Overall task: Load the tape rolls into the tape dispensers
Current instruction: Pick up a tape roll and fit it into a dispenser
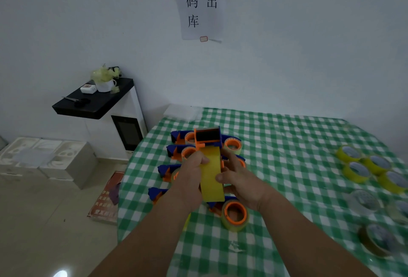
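Over the checked table [287,166], left hand [189,177] grips the dispenser [207,136] w/ its yellow tape roll [210,177]; right hand [238,179] pinches the tape edge w/ its thumb. Risk: tape sticks to itself or skews if pull goes crooked

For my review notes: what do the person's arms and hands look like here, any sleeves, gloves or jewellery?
Both forearms are bare as far as the frame's lower edge; no sleeve shows. The left hand and right hand wear no gloves. No watch, bracelet or ring is visible on the wrists or the fingers that show. No cables or markings appear on either arm.
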